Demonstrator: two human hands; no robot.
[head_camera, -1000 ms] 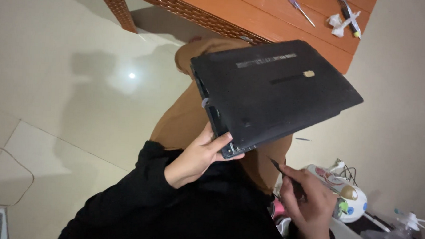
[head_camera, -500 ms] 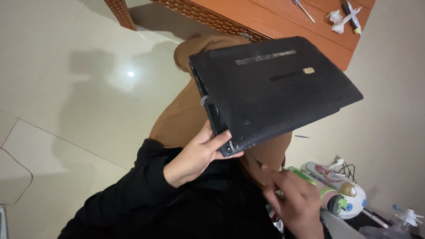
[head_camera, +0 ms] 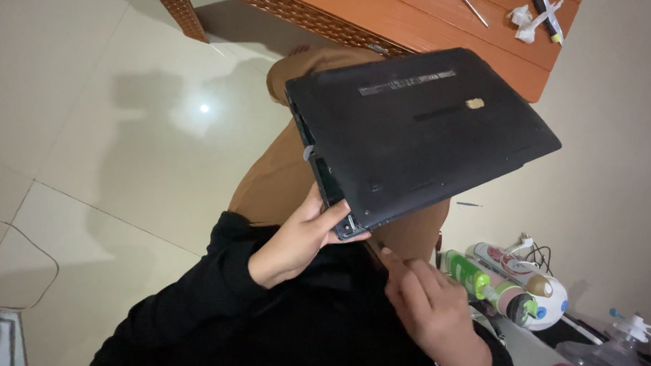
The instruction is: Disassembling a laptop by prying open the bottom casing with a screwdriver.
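— Over our lap, in the head view, what did we hold?

— We held a black laptop (head_camera: 421, 132), closed and turned underside up, tilted above our tan trousers (head_camera: 282, 174). Our left hand (head_camera: 302, 240) gripped its near corner, thumb on the base panel and fingers curled beneath the edge.

— And the right hand?

— Our right hand (head_camera: 426, 305) sat just below that same corner, fingers loosely bent, one fingertip raised toward the laptop edge. We could not tell whether it held anything or touched the casing.

— What lay around us?

— An orange wooden table (head_camera: 446, 36) stood beyond the laptop, with a screwdriver (head_camera: 470, 8) on it. On the floor to our right lay a green-capped tube (head_camera: 474, 276), a white power strip (head_camera: 535, 284) and a clear spray bottle (head_camera: 615, 345).
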